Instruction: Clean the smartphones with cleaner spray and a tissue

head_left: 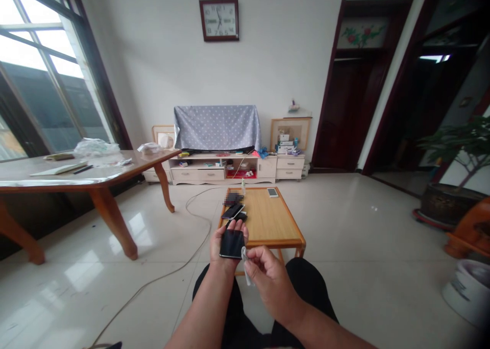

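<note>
My left hand (225,247) grips a black smartphone (231,244), screen facing up, with the fingers curling round its far edge. My right hand (268,282) pinches a white cloth (247,268), whose end touches the phone's right edge. Just ahead, a low wooden table with an orange rim (268,219) holds more phones. A dark phone (233,211) lies on another dark device at its near left corner. A white-framed phone (272,192) lies at the far end, near a small bottle (243,187) and a blurred dark object (233,199).
A pale cable (191,247) curves across the tiled floor left of the low table. A larger wooden table (76,173) with papers and plastic bags stands at left. A cabinet (222,170) lines the far wall. A potted plant (451,206) and white bucket (469,293) stand at right.
</note>
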Action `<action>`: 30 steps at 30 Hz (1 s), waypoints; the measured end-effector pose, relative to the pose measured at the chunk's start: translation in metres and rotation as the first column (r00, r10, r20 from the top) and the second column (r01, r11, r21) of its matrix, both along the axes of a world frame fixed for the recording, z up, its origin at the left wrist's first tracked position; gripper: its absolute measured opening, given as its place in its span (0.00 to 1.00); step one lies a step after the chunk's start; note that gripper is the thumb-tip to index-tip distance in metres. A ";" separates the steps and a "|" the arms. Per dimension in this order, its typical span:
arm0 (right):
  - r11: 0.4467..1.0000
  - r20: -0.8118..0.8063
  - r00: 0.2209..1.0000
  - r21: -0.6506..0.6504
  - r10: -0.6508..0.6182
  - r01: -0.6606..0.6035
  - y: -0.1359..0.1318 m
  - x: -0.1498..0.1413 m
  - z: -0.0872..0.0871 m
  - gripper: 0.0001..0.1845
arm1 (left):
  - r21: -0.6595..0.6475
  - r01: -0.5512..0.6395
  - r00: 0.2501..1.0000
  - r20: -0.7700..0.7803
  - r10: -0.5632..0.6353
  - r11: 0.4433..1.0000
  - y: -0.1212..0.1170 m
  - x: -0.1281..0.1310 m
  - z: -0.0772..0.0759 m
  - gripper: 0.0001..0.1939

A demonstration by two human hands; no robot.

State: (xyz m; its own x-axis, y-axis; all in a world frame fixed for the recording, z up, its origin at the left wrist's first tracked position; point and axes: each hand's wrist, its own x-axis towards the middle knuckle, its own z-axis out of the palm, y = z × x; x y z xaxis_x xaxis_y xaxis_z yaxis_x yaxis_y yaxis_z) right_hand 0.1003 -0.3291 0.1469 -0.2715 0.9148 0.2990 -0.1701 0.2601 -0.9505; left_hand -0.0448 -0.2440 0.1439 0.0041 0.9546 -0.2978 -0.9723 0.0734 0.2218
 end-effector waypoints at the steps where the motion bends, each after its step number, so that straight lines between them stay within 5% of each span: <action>1: 0.999 0.045 0.999 0.039 -0.019 0.017 0.000 0.000 0.000 0.13 | -0.019 -0.005 1.000 -0.009 0.005 1.000 0.000 -0.001 -0.002 0.12; 4: 0.968 0.190 0.970 0.229 -0.152 0.106 0.002 0.003 -0.002 0.07 | -0.094 -0.028 0.998 -0.051 0.024 0.995 0.001 -0.002 -0.006 0.10; 8: 0.849 0.261 0.904 0.498 -0.338 0.174 0.007 0.006 0.001 0.04 | -0.174 -0.061 0.992 -0.123 0.039 0.983 0.000 0.000 -0.012 0.07; 13: 0.759 0.303 0.860 0.636 -0.411 0.139 0.009 -0.004 0.017 0.07 | -0.200 -0.068 0.978 -0.208 0.025 0.977 0.003 0.014 -0.019 0.03; 24: 0.783 0.317 0.870 0.611 -0.377 0.117 0.008 0.004 -0.001 0.05 | -0.209 -0.071 0.974 -0.228 0.022 0.975 0.001 0.000 -0.021 0.04; 30: 0.816 0.262 0.928 0.573 -0.265 0.071 0.009 -0.003 0.019 0.03 | -0.152 0.041 0.976 -0.206 -0.072 0.988 0.002 0.023 -0.024 0.04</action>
State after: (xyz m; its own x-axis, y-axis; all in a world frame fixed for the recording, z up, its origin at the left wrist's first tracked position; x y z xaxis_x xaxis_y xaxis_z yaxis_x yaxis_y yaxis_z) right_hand 0.0972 -0.3205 0.1663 -0.2962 0.6651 0.6855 0.2084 0.7455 -0.6331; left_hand -0.0218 -0.2418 0.1203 -0.0207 0.9008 -0.4337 -0.8984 0.1737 0.4035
